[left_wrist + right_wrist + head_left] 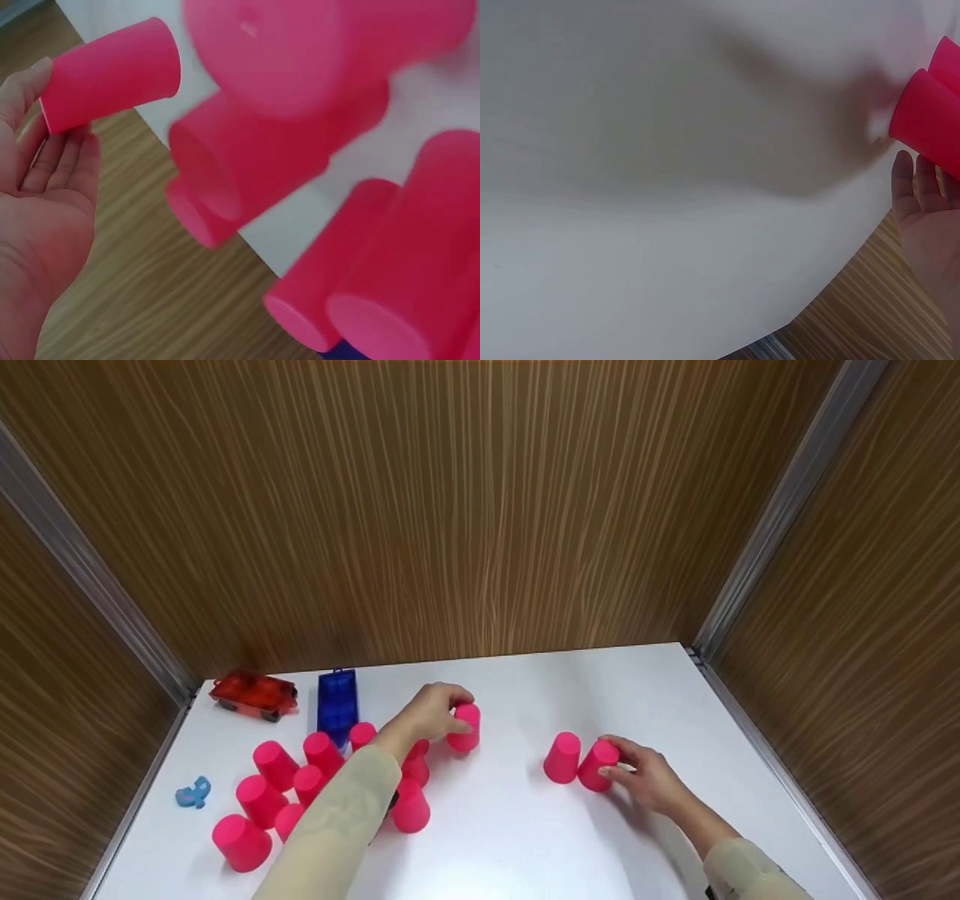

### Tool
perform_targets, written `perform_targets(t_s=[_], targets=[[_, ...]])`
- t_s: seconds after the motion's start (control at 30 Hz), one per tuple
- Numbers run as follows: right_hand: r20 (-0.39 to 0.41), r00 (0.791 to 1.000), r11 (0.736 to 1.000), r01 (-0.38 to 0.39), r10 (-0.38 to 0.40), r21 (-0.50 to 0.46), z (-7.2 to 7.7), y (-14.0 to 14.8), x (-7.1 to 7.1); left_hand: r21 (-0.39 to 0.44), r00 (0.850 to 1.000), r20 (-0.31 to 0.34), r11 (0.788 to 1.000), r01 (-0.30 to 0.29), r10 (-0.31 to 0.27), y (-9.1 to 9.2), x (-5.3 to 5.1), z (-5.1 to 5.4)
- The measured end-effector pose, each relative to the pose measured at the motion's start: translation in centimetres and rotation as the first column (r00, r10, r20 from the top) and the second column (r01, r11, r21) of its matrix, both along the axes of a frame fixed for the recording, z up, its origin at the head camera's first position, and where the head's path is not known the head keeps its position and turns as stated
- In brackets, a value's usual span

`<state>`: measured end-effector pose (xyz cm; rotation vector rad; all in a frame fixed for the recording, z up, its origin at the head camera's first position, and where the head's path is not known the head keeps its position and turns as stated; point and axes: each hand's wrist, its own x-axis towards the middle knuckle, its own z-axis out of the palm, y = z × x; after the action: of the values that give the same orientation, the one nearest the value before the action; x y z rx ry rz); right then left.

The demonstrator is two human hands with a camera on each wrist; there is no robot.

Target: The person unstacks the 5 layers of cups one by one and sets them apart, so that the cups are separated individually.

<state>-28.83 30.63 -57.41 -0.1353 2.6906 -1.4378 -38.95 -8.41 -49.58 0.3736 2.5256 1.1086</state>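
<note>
My left hand (433, 712) reaches over a group of upside-down pink cups and grips a pink cup (466, 729) between thumb and fingers. In the left wrist view that cup (116, 75) is held near its closed base; I cannot tell whether its rim touches the table. On the right, my right hand (651, 776) holds another upside-down pink cup (598, 766), thumb on the near side and fingers behind. Close beside it on the left stands one more pink cup (562, 757). The right wrist view shows the held cup (930, 124) only partly.
Several upside-down pink cups (241, 844) crowd the white table's left half, some hidden by my left sleeve (337, 810). Behind them lie a blue translucent toy cart (337, 705) and a red toy car (255, 694). A small blue figure (193, 793) lies far left. Wood-grain panels (480, 510) enclose the table.
</note>
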Motion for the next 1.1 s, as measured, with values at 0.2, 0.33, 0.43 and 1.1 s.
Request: perform_targets(t_s=[0.2,0.33,0.43,1.1], targets=[[-0.006,1.000,1.000,-0.011,0.011,-0.009,0.0,0.0,0.0,-0.029,1.000,0.017,1.000,-0.012,0.012,-1.1,-0.6,-0.9],[-0.007,1.000,1.000,-0.011,0.011,-0.025,0.1,0.0,0.0,-0.025,1.000,-0.009,1.000,-0.001,0.000,-1.6,-0.5,-1.2],[-0.012,1.000,0.999,-0.020,0.020,-0.034,0.1,0.0,0.0,-0.020,1.000,-0.031,1.000,-0.001,0.000,-1.8,-0.5,-1.4],[-0.011,1.000,1.000,-0.013,0.013,-0.012,0.0,-0.2,0.0,-0.060,0.996,0.033,0.995,-0.080,0.082,-2.2,-0.4,-2.1]])
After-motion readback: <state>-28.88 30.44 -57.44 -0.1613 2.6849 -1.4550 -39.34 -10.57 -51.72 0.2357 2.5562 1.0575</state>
